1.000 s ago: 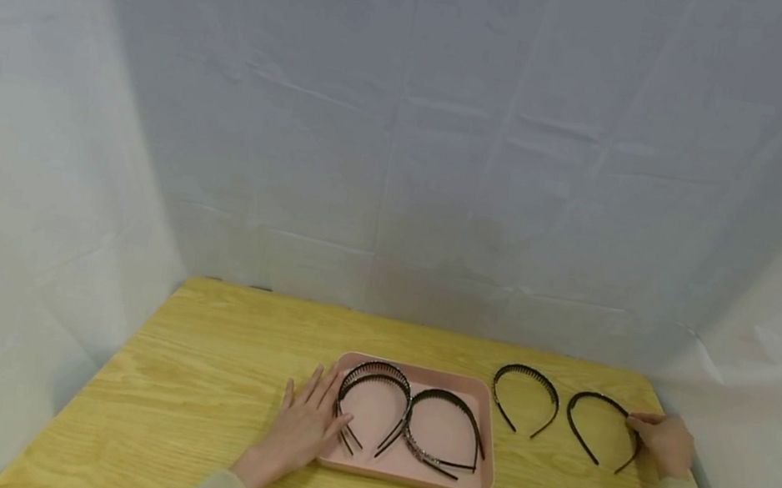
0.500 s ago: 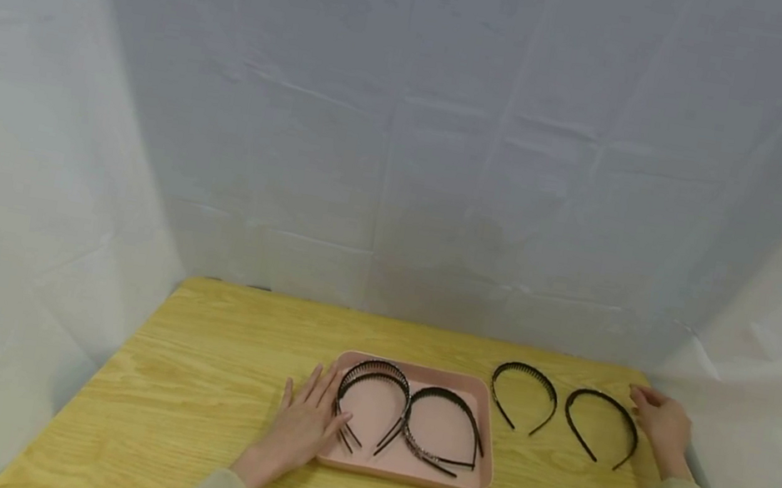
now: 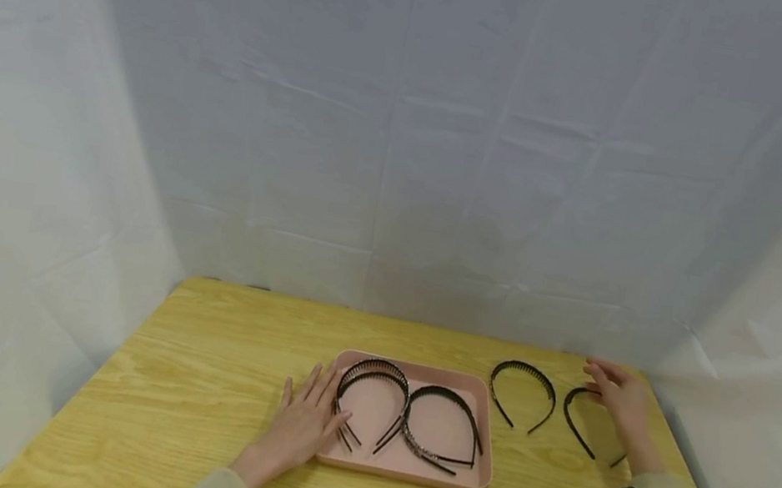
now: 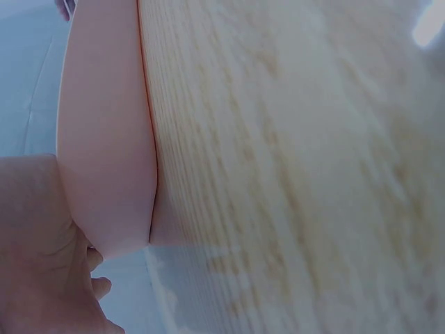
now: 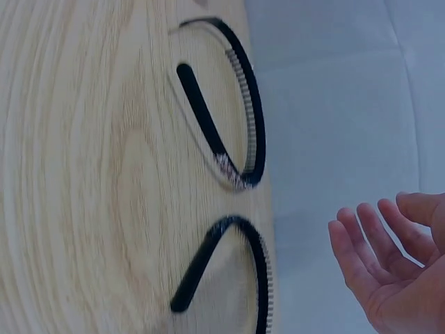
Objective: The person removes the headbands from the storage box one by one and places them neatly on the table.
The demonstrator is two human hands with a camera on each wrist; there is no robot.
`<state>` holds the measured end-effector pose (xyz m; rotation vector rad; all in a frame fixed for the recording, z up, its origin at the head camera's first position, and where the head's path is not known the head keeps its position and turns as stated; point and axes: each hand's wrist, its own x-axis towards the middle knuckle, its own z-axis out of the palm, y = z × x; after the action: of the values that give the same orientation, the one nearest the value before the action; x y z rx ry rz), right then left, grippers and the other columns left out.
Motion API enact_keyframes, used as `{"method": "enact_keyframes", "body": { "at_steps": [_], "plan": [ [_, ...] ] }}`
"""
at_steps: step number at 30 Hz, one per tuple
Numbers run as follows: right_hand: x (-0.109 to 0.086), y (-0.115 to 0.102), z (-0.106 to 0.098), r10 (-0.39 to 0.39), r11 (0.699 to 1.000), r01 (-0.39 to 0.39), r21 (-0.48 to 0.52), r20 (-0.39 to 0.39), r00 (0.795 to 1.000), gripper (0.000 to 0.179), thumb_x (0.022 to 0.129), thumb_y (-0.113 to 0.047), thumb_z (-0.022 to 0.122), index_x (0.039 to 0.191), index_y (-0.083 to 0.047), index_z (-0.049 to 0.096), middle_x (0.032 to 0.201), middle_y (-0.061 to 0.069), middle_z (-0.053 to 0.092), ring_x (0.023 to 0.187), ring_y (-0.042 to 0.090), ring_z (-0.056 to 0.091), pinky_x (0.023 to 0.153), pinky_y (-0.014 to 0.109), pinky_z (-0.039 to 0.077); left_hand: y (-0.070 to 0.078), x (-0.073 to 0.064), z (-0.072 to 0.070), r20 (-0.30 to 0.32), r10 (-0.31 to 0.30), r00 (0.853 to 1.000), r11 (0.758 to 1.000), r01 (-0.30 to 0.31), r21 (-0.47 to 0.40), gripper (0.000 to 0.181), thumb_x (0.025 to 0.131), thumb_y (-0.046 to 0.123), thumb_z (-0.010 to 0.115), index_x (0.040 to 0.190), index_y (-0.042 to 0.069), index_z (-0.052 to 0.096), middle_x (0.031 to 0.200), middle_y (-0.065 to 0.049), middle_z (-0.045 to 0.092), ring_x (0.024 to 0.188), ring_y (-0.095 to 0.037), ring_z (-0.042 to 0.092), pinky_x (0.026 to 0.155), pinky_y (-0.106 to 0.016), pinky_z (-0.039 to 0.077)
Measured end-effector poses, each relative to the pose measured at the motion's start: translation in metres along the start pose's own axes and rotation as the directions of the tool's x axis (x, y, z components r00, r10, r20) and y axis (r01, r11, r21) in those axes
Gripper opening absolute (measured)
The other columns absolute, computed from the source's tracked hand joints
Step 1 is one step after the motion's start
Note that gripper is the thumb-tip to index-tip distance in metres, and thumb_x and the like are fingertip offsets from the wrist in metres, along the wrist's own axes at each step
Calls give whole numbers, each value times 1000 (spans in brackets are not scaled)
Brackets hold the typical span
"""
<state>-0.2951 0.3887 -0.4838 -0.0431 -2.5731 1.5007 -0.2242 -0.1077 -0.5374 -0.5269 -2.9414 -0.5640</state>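
Note:
My left hand (image 3: 300, 424) rests with spread fingers on the left rim of a pink tray (image 3: 402, 473). In the left wrist view the palm lies against the outer wall of the tray (image 4: 108, 132). Inside the tray lie several black headbands, overlapping in a left group (image 3: 376, 364) and a right group (image 3: 448, 394). My right hand (image 3: 621, 401) hovers over the far right headband (image 3: 575, 423), hiding part of it, and holds nothing. In the right wrist view the right hand (image 5: 389, 264) shows loosely bent fingers, apart from the two toothed headbands on the table.
Another black headband (image 3: 524, 367) lies on the wooden table (image 3: 213, 369) between the tray and the far right one. White sheeting (image 3: 390, 151) hangs behind the table and along both sides.
My right hand has let go of the far right headband, lifted off it and moved left above it. The left hand has stayed on the tray's rim.

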Motion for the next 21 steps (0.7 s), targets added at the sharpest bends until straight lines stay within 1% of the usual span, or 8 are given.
{"method": "enact_keyframes", "body": {
  "at_steps": [4, 9, 12, 14, 16, 19, 20, 21],
  "plan": [
    [-1, -11, 14, -11, 999, 10, 40, 18, 1000, 52, 109, -25, 48, 143, 14, 46, 137, 39, 51, 81, -9, 64, 76, 22, 60, 0, -1, 0, -1, 2, 1000, 1000, -2, 0, 68, 107, 39, 47, 157, -3, 29, 168, -17, 18, 152, -43, 19, 116, -73, 12],
    [0, -13, 30, -47, 997, 44, 58, 51, 998, 52, 108, -26, 50, 142, 13, 48, 133, 36, 56, 82, -7, 65, 76, 26, 61, -4, 0, 5, -33, 34, 999, 999, -35, -23, 69, 107, 40, 46, 157, -5, 29, 167, -19, 19, 150, -46, 20, 114, -76, 12],
    [-1, -17, 40, -63, 995, 57, 78, 74, 995, 52, 108, -27, 50, 142, 13, 48, 132, 36, 57, 84, -6, 66, 78, 28, 61, -5, 0, 7, -41, 40, 998, 999, -40, -10, 69, 107, 41, 46, 157, -4, 28, 167, -18, 18, 151, -46, 20, 114, -76, 13],
    [-3, -21, 46, -61, 992, 51, 114, 88, 994, 52, 108, -26, 51, 142, 13, 48, 132, 36, 57, 85, -3, 68, 80, 29, 61, -6, 0, 8, -43, 41, 998, 999, -41, -2, 70, 108, 42, 45, 157, -4, 28, 168, -17, 17, 151, -45, 20, 115, -75, 13],
    [-4, -27, 54, -46, 990, 32, 140, 101, 994, 52, 108, -26, 51, 143, 12, 48, 133, 35, 56, 87, 0, 69, 83, 32, 61, -6, 1, 8, -42, 39, 998, 999, -40, -6, 70, 107, 41, 47, 157, -4, 29, 167, -18, 18, 151, -45, 21, 115, -75, 13],
    [-4, -33, 63, -22, 988, 2, 153, 130, 991, 53, 108, -28, 52, 144, 10, 48, 135, 33, 57, 95, 11, 72, 89, 37, 60, -7, 1, 9, -48, 40, 998, 999, -40, 4, 70, 107, 42, 46, 157, -4, 29, 167, -18, 19, 151, -45, 21, 115, -75, 14],
    [-4, -35, 67, -19, 988, -2, 153, 140, 990, 54, 108, -29, 52, 145, 9, 48, 135, 32, 58, 97, 15, 73, 90, 39, 59, -6, 1, 8, -48, 41, 998, 999, -41, -6, 70, 107, 41, 47, 157, -5, 29, 167, -19, 19, 150, -46, 21, 114, -75, 13],
    [-4, -37, 70, -24, 988, 0, 157, 147, 989, 53, 108, -30, 52, 144, 9, 49, 135, 32, 58, 99, 18, 73, 91, 41, 59, -6, 1, 8, -45, 39, 998, 999, -38, 6, 70, 107, 42, 46, 157, -4, 28, 167, -18, 19, 151, -45, 21, 115, -75, 14]
  ]
}}
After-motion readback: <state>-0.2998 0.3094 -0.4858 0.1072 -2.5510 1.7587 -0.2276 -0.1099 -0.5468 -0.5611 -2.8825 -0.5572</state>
